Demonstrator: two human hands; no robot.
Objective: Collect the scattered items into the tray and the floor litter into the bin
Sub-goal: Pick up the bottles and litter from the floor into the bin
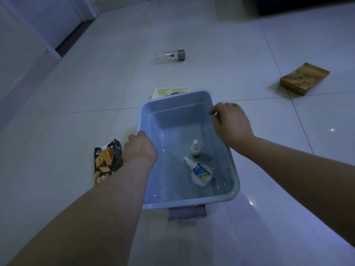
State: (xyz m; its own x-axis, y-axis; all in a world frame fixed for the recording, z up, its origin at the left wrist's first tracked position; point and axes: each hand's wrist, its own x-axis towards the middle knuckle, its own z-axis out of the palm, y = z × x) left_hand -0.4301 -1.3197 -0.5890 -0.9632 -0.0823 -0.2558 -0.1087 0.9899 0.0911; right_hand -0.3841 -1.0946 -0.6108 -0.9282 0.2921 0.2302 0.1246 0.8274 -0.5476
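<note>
My left hand (141, 148) and right hand (230, 121) each grip opposite rims of the blue tub (178, 110); two small bottles (198, 167) inside

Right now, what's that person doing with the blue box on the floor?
A person is holding a blue plastic tray by its two long sides, left hand on one rim and right hand on the other. Two small white bottles already lie inside. Still out on the tiled floor are a clear bottle with a grey cap, a brown box, a dark cracker box beside the left hand, and a pale container just behind the tray.
</note>
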